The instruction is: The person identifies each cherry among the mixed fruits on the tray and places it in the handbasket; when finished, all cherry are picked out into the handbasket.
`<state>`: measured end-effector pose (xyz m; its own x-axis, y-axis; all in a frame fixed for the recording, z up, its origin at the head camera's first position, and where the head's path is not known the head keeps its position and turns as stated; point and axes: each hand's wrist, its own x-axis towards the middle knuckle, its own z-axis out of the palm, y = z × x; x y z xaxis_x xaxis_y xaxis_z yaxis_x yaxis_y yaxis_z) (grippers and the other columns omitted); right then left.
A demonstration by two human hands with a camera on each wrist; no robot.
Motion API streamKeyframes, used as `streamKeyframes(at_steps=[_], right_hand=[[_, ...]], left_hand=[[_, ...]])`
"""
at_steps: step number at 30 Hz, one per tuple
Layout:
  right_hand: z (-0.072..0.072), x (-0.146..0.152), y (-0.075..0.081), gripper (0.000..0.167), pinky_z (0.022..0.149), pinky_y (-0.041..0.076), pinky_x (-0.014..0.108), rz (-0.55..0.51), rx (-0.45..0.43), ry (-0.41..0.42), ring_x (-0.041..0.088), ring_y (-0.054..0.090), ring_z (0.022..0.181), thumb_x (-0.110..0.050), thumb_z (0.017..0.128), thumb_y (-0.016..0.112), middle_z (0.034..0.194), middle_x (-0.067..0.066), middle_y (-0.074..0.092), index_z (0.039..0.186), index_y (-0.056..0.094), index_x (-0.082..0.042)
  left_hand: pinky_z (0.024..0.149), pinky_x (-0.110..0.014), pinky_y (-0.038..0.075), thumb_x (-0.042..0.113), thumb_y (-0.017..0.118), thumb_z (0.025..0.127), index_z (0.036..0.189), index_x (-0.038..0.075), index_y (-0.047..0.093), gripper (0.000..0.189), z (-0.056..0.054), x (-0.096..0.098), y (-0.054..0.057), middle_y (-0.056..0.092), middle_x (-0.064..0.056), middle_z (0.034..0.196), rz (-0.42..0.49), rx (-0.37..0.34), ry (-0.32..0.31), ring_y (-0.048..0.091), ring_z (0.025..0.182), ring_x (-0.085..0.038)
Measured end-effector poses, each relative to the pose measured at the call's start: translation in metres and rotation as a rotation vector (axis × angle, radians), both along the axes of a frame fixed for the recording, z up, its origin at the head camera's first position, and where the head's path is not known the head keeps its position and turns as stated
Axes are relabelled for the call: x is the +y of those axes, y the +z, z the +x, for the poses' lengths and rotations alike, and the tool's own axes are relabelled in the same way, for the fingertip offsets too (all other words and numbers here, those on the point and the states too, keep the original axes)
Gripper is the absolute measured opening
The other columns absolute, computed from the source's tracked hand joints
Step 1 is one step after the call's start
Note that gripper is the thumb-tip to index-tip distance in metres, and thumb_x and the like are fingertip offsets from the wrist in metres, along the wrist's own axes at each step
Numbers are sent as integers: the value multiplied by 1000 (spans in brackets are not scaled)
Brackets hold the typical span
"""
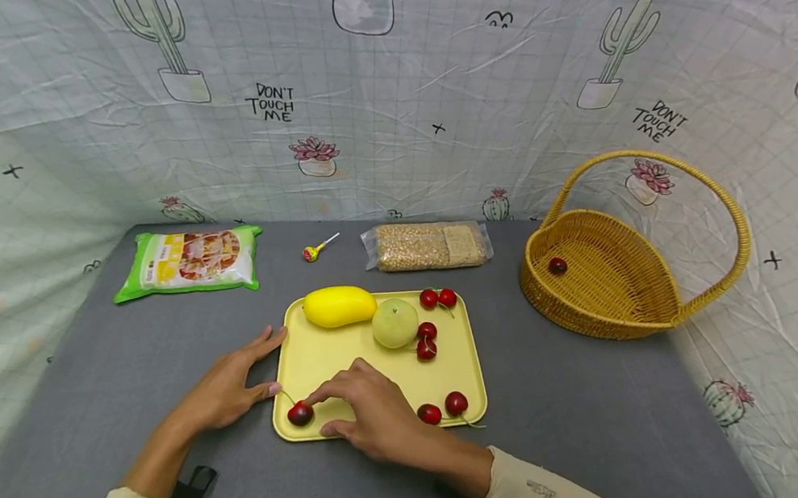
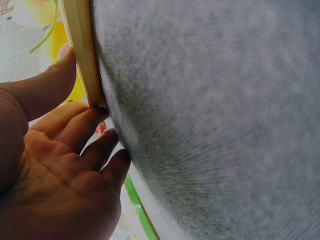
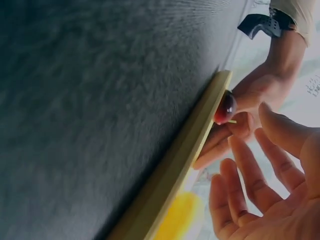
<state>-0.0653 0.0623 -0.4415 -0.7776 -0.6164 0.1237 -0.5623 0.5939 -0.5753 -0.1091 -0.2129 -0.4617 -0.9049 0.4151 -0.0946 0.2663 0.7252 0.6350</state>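
Note:
My left hand [image 1: 229, 387] lies along the left side of a yellow tray [image 1: 353, 367], thumb at the rim [image 2: 82, 55] and fingers near the far left corner. In the tray's near left corner is a dark red cherry [image 1: 300, 413] with a green stem. Over the near edge of the tray, my right hand [image 1: 380, 413] has its index fingertip right at that cherry and its thumb lower, apart from it. The right wrist view shows the fingers [image 3: 245, 170] spread loosely, with the cherry [image 3: 226, 107] beyond them.
The tray also bears a yellow mango [image 1: 339, 306], a round pale green fruit [image 1: 395, 323] and several cherries [image 1: 457, 403]. Behind it lie a green-edged packet [image 1: 196, 260], a lollipop [image 1: 312, 252] and a bag of grains [image 1: 428, 245]. A wicker basket [image 1: 604, 325] at right holds one cherry [image 1: 557, 265].

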Motion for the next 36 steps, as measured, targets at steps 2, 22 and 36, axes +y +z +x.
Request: streamKeyframes(at_steps=[2,22,36], right_hand=[[0,-4,-1,39,80,44,13,40,-1,0,4,52,93,-31,86,90,118,-12,79,124,79,-32],[-7,-36,0,38,78,44,15,232,97,10,7,54,91,-33,85,91,117,-14,78,121,80,-35],[-13,-46,-5,29,70,40,14,266,87,29,5,47,79,-32,83,92,98,-16,75,110,82,-36]], left_hand=[[117,-74,38,19,81,95,165,7,39,82,0,0,0,31,-34,169,0,1,-1,36,152,-57],[115,-72,41,19,81,95,165,7,39,82,0,0,-1,32,-34,168,0,15,-4,38,151,-57],[115,-71,42,18,81,94,164,7,40,82,1,1,1,33,-34,167,-11,21,0,39,150,-57]])
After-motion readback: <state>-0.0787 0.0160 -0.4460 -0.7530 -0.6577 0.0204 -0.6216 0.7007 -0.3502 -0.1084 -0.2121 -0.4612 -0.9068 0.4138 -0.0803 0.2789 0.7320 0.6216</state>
